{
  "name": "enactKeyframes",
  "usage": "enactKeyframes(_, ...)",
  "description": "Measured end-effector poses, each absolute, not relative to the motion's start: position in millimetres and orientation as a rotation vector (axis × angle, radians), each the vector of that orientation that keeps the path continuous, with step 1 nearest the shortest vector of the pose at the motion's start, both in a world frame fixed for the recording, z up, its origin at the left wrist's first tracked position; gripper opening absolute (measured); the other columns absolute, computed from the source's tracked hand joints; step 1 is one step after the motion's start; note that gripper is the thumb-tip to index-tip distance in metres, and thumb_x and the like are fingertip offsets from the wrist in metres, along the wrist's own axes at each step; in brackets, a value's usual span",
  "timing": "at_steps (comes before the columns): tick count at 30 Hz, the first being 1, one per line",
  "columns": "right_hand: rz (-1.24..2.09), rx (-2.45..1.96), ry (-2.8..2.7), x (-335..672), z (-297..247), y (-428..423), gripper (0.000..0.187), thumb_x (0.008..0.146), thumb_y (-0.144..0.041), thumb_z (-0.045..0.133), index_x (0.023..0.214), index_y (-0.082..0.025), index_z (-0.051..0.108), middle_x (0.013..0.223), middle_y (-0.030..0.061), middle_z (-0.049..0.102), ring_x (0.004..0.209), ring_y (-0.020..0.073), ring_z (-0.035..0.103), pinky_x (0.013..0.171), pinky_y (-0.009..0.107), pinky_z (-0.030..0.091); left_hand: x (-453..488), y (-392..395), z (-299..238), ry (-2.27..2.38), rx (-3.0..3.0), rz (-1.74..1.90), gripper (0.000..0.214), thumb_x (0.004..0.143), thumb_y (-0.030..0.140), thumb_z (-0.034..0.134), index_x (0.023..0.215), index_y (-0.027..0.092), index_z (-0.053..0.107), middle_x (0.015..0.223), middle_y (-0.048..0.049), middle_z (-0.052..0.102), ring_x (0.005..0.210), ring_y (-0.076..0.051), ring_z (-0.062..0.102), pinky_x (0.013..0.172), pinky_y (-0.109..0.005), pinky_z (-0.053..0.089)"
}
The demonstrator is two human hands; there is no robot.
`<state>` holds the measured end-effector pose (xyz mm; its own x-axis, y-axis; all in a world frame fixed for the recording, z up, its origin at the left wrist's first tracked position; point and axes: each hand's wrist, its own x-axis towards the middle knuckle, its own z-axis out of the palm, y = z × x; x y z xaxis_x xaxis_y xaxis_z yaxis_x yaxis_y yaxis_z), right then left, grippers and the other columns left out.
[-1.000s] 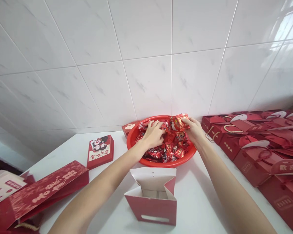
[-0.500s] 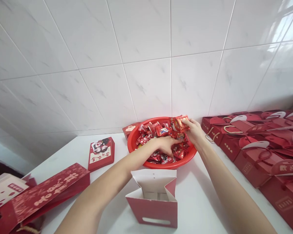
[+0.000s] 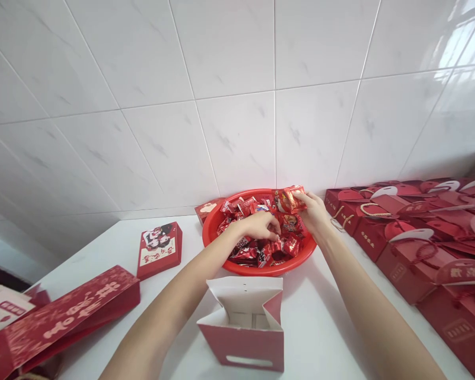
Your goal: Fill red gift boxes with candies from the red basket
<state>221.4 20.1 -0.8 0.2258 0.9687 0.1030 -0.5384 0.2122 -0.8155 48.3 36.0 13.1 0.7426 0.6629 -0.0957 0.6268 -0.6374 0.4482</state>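
Note:
A red plastic basket with a perforated wall holds many red-wrapped candies. My left hand is inside it, fingers curled and pinched at a small red-wrapped candy. Above the basket's right rim, my right hand grips a few shiny red and gold candy packets between thumb and fingers. In front of the basket stands an open red paper box, its white inside facing up and a handle slot in its near side. Its visible inside shows no candy.
Several closed red gift boxes with rope handles stand in rows at right. On the left lie a small printed red box and a long red box. Another red box sits behind the basket, near the tiled wall.
My left hand has drawn back leftward across the candies, its fingers going from stretched out to curled. My right hand still holds its packets at the rim. The view has shifted slightly.

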Motion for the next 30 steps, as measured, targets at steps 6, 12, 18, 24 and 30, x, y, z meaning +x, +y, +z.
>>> enactKeyframes(6,1.214,-0.703,-0.644,222.7,-0.7,22.5,0.017,0.058,-0.017,0.077,0.059,-0.017,0.061,0.06,0.0013,0.067,0.06,0.0164,0.066,0.059,0.026,0.056,27.2,45.6,17.3,1.104,2.261,0.674,0.011,0.071,0.025,0.07,0.078,0.016,0.072,0.075,-0.002,0.071,0.072,-0.018,0.063,0.071,-0.029,0.047)
enactKeyframes(12,1.285,-0.681,-0.639,225.2,-1.7,23.3,0.011,0.063,-0.016,0.074,0.068,-0.017,0.065,0.067,0.0033,0.07,0.066,0.0196,0.07,0.065,0.031,0.061,22.9,49.1,19.5,1.174,1.965,1.021,0.007,0.068,0.023,0.068,0.071,0.017,0.07,0.072,-0.001,0.071,0.071,-0.017,0.063,0.073,-0.029,0.049)
enactKeyframes(18,1.413,-0.636,-0.661,229.8,-1.7,23.1,0.012,0.067,-0.019,0.074,0.075,-0.02,0.066,0.079,0.0044,0.074,0.078,0.0239,0.074,0.07,0.034,0.063,24.3,47.7,20.4,1.186,1.997,1.051,0.008,0.068,0.023,0.065,0.071,0.018,0.07,0.075,-0.0004,0.072,0.073,-0.017,0.063,0.075,-0.03,0.05)
enactKeyframes(24,1.399,-0.644,-0.634,229.5,-0.9,21.7,0.011,0.068,-0.019,0.072,0.077,-0.02,0.066,0.079,0.0046,0.074,0.08,0.0254,0.074,0.071,0.037,0.064,23.5,48.2,18.1,1.31,2.092,1.076,0.009,0.074,0.019,0.061,0.076,0.017,0.07,0.08,-0.002,0.073,0.077,-0.019,0.066,0.079,-0.032,0.051)
enactKeyframes(30,1.368,-0.665,-0.586,225.8,3.1,19.4,0.01,0.066,-0.018,0.072,0.074,-0.02,0.066,0.074,0.0029,0.074,0.077,0.0243,0.073,0.07,0.036,0.064,30.3,42.1,14.1,1.36,2.413,1.251,0.019,0.073,0.008,0.057,0.082,0.018,0.071,0.092,-0.0046,0.07,0.085,-0.019,0.066,0.084,-0.033,0.052)
